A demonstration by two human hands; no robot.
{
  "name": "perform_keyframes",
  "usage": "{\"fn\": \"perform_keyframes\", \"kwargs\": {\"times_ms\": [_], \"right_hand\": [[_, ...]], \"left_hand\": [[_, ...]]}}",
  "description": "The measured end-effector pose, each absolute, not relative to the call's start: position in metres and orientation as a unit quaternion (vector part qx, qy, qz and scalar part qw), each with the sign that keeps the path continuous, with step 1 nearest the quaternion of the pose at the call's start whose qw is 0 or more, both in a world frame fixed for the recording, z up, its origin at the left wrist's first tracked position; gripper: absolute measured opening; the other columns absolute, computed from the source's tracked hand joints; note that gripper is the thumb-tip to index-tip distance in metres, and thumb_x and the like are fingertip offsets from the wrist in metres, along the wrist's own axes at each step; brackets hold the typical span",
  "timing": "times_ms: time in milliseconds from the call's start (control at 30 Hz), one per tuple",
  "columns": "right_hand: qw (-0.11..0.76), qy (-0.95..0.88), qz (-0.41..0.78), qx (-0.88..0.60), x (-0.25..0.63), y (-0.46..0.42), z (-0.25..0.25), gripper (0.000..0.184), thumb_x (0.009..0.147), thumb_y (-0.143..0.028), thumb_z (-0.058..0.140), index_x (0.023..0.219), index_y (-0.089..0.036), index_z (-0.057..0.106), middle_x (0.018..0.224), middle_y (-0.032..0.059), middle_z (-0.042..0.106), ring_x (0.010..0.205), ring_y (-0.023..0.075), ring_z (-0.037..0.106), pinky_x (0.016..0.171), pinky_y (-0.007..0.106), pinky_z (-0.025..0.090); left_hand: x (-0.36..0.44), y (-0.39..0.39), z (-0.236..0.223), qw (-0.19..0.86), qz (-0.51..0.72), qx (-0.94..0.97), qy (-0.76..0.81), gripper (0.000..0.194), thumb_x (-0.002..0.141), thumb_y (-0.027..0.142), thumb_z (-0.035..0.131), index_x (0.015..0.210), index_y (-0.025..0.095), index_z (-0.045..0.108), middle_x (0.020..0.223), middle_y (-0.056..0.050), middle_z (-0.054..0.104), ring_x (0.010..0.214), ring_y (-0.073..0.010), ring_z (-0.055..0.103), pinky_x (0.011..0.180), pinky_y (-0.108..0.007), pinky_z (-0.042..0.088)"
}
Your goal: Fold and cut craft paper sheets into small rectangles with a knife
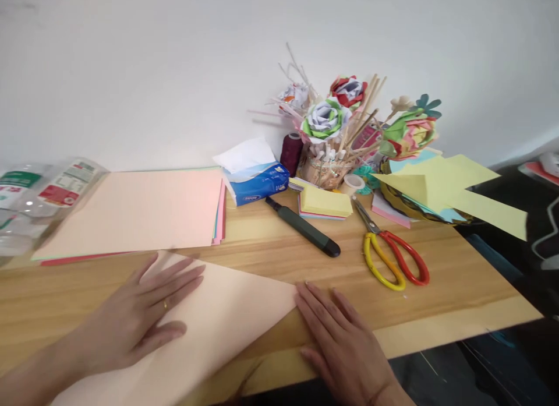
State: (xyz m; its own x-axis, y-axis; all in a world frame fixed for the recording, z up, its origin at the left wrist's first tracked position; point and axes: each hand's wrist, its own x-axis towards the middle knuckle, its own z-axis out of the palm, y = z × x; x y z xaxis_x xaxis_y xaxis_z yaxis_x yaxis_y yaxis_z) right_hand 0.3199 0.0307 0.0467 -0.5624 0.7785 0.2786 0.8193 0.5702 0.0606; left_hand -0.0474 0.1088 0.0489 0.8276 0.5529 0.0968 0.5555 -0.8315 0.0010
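Observation:
A pale peach sheet of paper point(227, 318) lies folded on the wooden table point(437, 301), its point aimed right. My left hand point(140, 313) rests flat on the sheet with fingers spread; a ring shows on one finger. My right hand point(340, 342) lies flat at the sheet's right tip, fingertips touching the fold's corner. Both hands hold nothing.
A stack of coloured paper point(135, 211) lies behind the sheet. Further back are a tissue pack point(255, 182), a dark utility knife point(305, 228), yellow-and-red scissors point(393, 257), sticky notes point(325, 202), paper flowers in a holder point(327, 132), yellow sheets point(454, 190) and plastic bottles point(35, 196).

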Motion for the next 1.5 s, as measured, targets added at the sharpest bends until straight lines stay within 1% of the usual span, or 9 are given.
{"fn": "perform_keyframes", "kwargs": {"times_ms": [167, 267, 667, 833, 967, 1200, 1367, 1433, 1500], "right_hand": [[0.104, -0.894, -0.156, -0.406, 0.325, 0.038, 0.038, 0.048, 0.087, -0.031, 0.046, 0.130, -0.012, 0.048, 0.135, 0.0062, 0.051, 0.124, 0.0188, 0.046, 0.101, 0.034, 0.033], [0.113, -0.893, -0.180, -0.396, 0.326, 0.040, 0.035, 0.044, 0.087, -0.029, 0.042, 0.126, -0.010, 0.052, 0.131, 0.0065, 0.055, 0.120, 0.0194, 0.050, 0.102, 0.035, 0.030], [0.102, -0.893, -0.195, -0.393, 0.319, 0.039, 0.040, 0.044, 0.084, -0.020, 0.040, 0.124, -0.008, 0.052, 0.128, 0.0096, 0.057, 0.116, 0.0202, 0.053, 0.097, 0.036, 0.035], [0.094, -0.890, -0.190, -0.404, 0.319, 0.037, 0.039, 0.050, 0.084, -0.021, 0.040, 0.132, -0.008, 0.042, 0.130, 0.0076, 0.055, 0.118, 0.0182, 0.051, 0.099, 0.035, 0.033], [0.097, -0.892, -0.173, -0.406, 0.319, 0.037, 0.040, 0.057, 0.084, -0.020, 0.040, 0.140, -0.008, 0.032, 0.131, 0.0067, 0.054, 0.122, 0.0174, 0.048, 0.103, 0.034, 0.029], [0.086, -0.892, -0.149, -0.418, 0.325, 0.034, 0.041, 0.053, 0.084, -0.025, 0.046, 0.133, -0.008, 0.042, 0.137, 0.0086, 0.048, 0.132, 0.0193, 0.035, 0.111, 0.038, 0.013], [0.055, -0.876, -0.136, -0.460, 0.332, 0.029, 0.047, 0.058, 0.085, -0.034, 0.048, 0.138, -0.014, 0.037, 0.143, 0.0040, 0.040, 0.135, 0.0233, 0.027, 0.111, 0.044, 0.007], [0.047, -0.871, -0.124, -0.473, 0.336, 0.027, 0.049, 0.059, 0.086, -0.036, 0.048, 0.140, -0.014, 0.034, 0.143, 0.0029, 0.040, 0.135, 0.0240, 0.028, 0.111, 0.045, 0.009], [0.051, -0.861, -0.110, -0.494, 0.341, 0.026, 0.049, 0.061, 0.088, -0.038, 0.046, 0.142, -0.012, 0.030, 0.142, 0.0059, 0.041, 0.134, 0.0242, 0.031, 0.109, 0.046, 0.017]], "left_hand": [[-0.045, 0.105, 0.053, 0.004, -0.020, -0.954, -0.298, 0.073, 0.088, 0.046, 0.051, 0.147, 0.021, 0.016, 0.145, -0.006, 0.037, 0.134, -0.0275, 0.031, 0.112, -0.046, 0.021], [-0.044, 0.104, 0.054, -0.021, -0.019, -0.951, -0.308, 0.072, 0.090, 0.044, 0.049, 0.147, 0.022, 0.012, 0.146, -0.006, 0.035, 0.135, -0.0282, 0.030, 0.110, -0.049, 0.026], [-0.044, 0.102, 0.051, -0.052, 0.000, -0.945, -0.322, 0.069, 0.093, 0.034, 0.043, 0.147, 0.017, 0.004, 0.150, -0.009, 0.027, 0.138, -0.0286, 0.021, 0.112, -0.054, 0.016], [-0.043, 0.101, 0.051, -0.049, 0.005, -0.944, -0.327, 0.065, 0.094, 0.029, 0.039, 0.148, 0.018, 0.004, 0.150, -0.007, 0.026, 0.138, -0.0269, 0.020, 0.113, -0.052, 0.014], [-0.043, 0.101, 0.051, -0.054, -0.002, -0.944, -0.327, 0.065, 0.093, 0.028, 0.039, 0.148, 0.017, 0.005, 0.150, -0.007, 0.027, 0.138, -0.0269, 0.021, 0.113, -0.052, 0.013], [-0.047, 0.103, 0.052, -0.087, -0.022, -0.945, -0.315, 0.066, 0.091, 0.029, 0.042, 0.148, 0.019, 0.009, 0.149, -0.008, 0.029, 0.137, -0.0293, 0.023, 0.111, -0.053, 0.021], [-0.049, 0.101, 0.049, -0.067, -0.028, -0.944, -0.321, 0.070, 0.089, 0.033, 0.047, 0.147, 0.017, 0.010, 0.149, -0.009, 0.029, 0.136, -0.0307, 0.024, 0.111, -0.053, 0.021], [-0.050, 0.101, 0.047, -0.059, -0.033, -0.946, -0.317, 0.070, 0.089, 0.033, 0.048, 0.147, 0.016, 0.012, 0.149, -0.010, 0.028, 0.136, -0.0312, 0.025, 0.111, -0.052, 0.021], [-0.052, 0.101, 0.044, -0.054, -0.038, -0.946, -0.317, 0.071, 0.088, 0.033, 0.048, 0.147, 0.017, 0.013, 0.150, -0.009, 0.028, 0.135, -0.0315, 0.026, 0.111, -0.051, 0.021]]}}
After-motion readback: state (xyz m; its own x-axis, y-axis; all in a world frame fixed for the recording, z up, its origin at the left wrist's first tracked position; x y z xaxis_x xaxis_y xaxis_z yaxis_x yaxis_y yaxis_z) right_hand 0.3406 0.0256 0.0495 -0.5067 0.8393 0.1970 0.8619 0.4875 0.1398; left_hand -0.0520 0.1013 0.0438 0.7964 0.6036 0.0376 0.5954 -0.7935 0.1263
